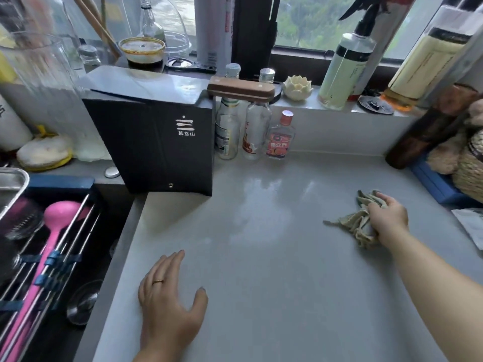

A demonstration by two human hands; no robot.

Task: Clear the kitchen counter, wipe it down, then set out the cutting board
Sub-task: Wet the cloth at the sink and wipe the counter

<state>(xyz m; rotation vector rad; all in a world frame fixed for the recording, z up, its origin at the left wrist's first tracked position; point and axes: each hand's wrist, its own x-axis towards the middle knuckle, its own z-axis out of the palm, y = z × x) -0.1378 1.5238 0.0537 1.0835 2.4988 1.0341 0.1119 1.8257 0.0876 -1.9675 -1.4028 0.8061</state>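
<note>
Wiping: right hand (389,218) fingers bunched round the cloth (356,224) on the counter (274,296) well right of the black box (156,145), left hand (170,296) flat, fingers straight, in front of box; I'd sweep overlapping passes toward the box.

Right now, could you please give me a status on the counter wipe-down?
Right hand grips rag on counter. Left hand rests flat on it. Black box, bottles stand at back.

A thin gold ring (158,281) is worn on a finger of the left hand (167,291). Its nails are painted dull blue-grey. Both forearms (431,280) are left uncovered.
</note>
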